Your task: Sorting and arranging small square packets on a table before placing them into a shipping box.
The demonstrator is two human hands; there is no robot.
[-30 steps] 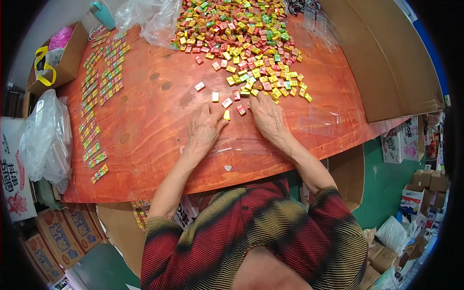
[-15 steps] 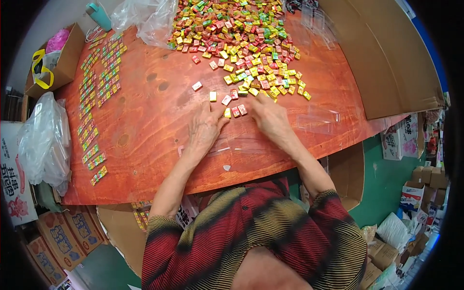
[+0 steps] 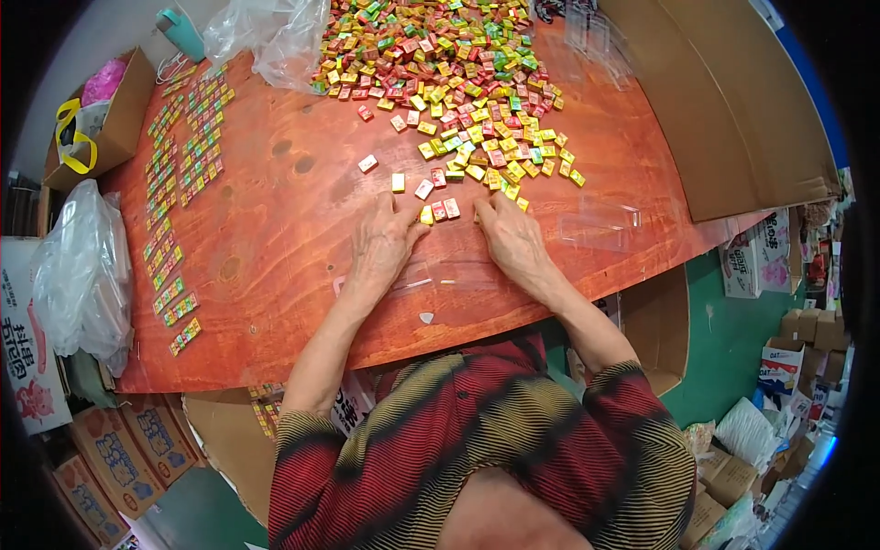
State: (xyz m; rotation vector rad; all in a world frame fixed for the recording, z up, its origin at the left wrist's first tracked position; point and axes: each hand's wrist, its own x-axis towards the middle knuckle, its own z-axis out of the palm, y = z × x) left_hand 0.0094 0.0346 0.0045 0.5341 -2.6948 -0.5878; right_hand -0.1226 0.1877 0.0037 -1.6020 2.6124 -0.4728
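A short row of small boxes stands between my hands: a yellow box (image 3: 427, 214) and two pink-red boxes (image 3: 445, 210). My left hand (image 3: 379, 243) rests on the table with thumb and forefinger apart, the thumb tip at the yellow box's left side. To the right of the row, my right hand (image 3: 513, 240) has its fingertips closed together; a bit of a yellow box shows at them, mostly hidden. Just beyond the row lie a pale pink box (image 3: 423, 189), a red box (image 3: 437, 176) and an upright yellow box (image 3: 398, 182).
A large heap of small coloured boxes (image 3: 431, 55) covers the table's far middle. Rows of packed boxes (image 3: 165, 229) line the left side. Clear plastic trays (image 3: 600, 227) lie at right, a cardboard box (image 3: 733, 119) beyond. Plastic bags (image 3: 82, 266) hang at the left edge.
My right hand has drawn back slightly toward me from the edge of the heap, beside the row. My left hand stays by the yellow box. The whole view has shifted a little.
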